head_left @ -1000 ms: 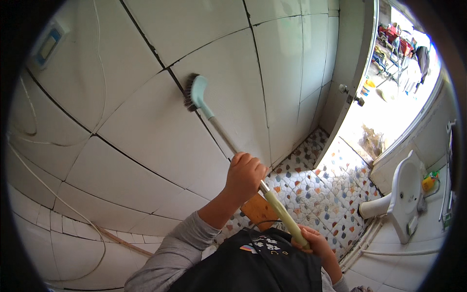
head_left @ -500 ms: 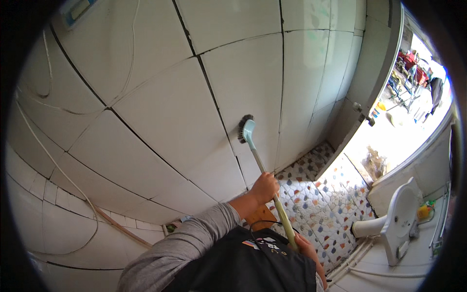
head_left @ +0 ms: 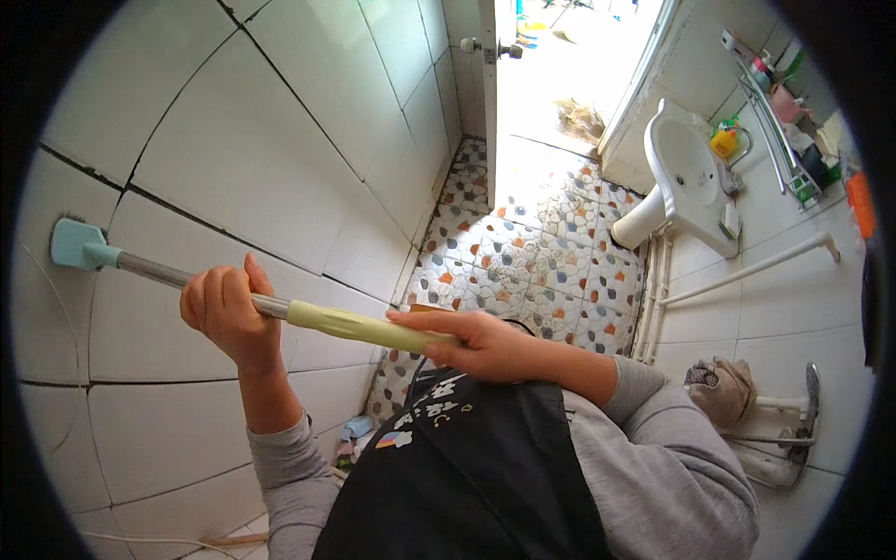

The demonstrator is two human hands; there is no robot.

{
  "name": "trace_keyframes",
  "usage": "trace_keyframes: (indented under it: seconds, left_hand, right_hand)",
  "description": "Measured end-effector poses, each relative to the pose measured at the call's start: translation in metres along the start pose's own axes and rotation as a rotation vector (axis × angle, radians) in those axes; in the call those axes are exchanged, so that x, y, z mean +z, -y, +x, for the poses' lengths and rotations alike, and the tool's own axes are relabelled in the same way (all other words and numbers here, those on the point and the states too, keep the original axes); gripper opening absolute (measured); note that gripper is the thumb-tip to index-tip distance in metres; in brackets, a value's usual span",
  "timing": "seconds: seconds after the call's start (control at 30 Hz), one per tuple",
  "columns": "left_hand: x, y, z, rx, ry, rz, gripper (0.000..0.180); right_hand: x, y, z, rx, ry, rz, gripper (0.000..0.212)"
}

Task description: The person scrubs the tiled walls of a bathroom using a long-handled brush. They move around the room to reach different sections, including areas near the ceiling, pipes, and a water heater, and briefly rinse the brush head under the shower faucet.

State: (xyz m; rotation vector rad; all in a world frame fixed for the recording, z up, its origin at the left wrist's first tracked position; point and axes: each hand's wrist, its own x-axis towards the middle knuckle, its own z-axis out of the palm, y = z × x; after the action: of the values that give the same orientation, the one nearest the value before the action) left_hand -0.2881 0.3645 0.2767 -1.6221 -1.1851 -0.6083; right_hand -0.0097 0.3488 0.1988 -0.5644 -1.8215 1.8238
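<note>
A long-handled scrub brush (head_left: 159, 272) stretches leftward from my body, its pale blue head (head_left: 78, 245) against the white tiled wall (head_left: 215, 140). The bristles are mostly hidden behind the head. My left hand (head_left: 231, 306) is wrapped round the metal pole, thumb raised. Farther back, my right hand (head_left: 476, 343) holds the yellow-green grip (head_left: 350, 327) near its end, fingers laid along it. A black apron (head_left: 448, 467) covers my front.
A white washbasin (head_left: 691, 173) stands at the right, with a metal shelf (head_left: 779, 131) of bottles beyond it. White pipes (head_left: 737, 280) run along that wall. Ahead, an open door (head_left: 491, 112) stands over the pebble-patterned floor (head_left: 523, 271). A cloth (head_left: 723, 392) hangs by a pipe at lower right.
My view has turned to the right, bringing the basin and shelf further in. The brush has swung from pointing ahead to pointing left. Both hands keep hold of it.
</note>
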Motion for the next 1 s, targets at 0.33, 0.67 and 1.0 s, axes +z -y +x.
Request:
trace_keyframes:
  seconds: [0.33, 0.67, 1.0]
  left_hand:
    - [0.027, -0.028, -0.051, -0.101, 0.172, -0.229, 0.032]
    - [0.06, -0.092, -0.053, -0.309, 0.196, -0.388, 0.022]
    - [0.164, -0.185, 0.021, -0.465, 0.298, -0.376, 0.015]
  right_hand:
    - [0.019, -0.061, -0.013, 0.085, -0.077, -0.229, 0.054]
    - [-0.044, -0.102, -0.043, 0.162, -0.041, -0.032, 0.061]
    - [-0.221, -0.107, -0.027, -0.038, -0.042, -0.427, 0.066]
